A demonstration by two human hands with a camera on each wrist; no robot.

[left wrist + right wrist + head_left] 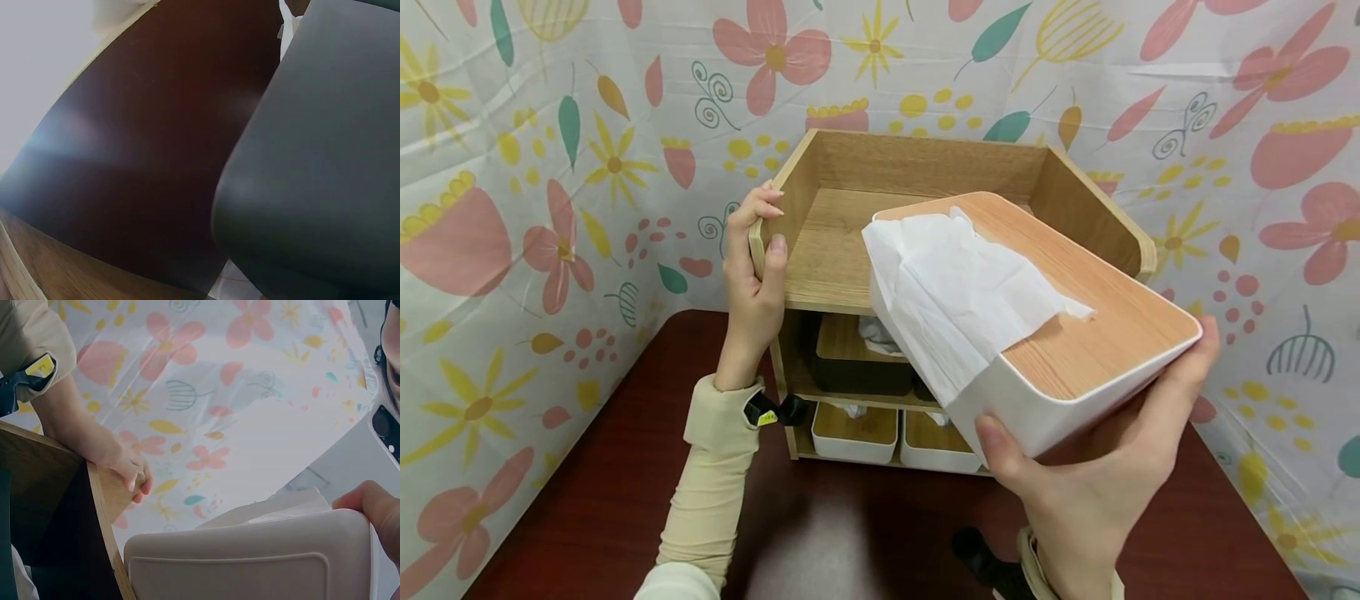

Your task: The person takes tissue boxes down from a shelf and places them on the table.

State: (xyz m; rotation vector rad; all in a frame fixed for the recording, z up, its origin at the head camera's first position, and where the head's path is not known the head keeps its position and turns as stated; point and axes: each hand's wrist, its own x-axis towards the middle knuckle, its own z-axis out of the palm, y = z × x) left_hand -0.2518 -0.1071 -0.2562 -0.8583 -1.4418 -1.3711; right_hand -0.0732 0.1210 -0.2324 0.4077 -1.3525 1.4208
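Observation:
My right hand point(1105, 475) grips a white tissue box point(1131, 333) with a wood-look lid, thumb on the near side and fingers round its right end. The box is tilted and overlaps the top tier of a wooden shelf unit point(835, 250) in the head view. A white tissue point(955, 283) sticks out of the lid and drapes over the side. My left hand point(754, 275) holds the front edge of the unit's left side panel. In the right wrist view, the box's white underside point(231, 575) shows at the bottom, and my left hand point(122, 459) is beyond it.
On the middle tier stands a dark tissue box point(861, 371), seen large as a grey box point(319, 162) in the left wrist view. Two white tissue boxes, a left one point(853, 433) and a right one point(932, 442), sit below. The unit stands on a dark red table point(610, 500) before a flowered curtain point(647, 167).

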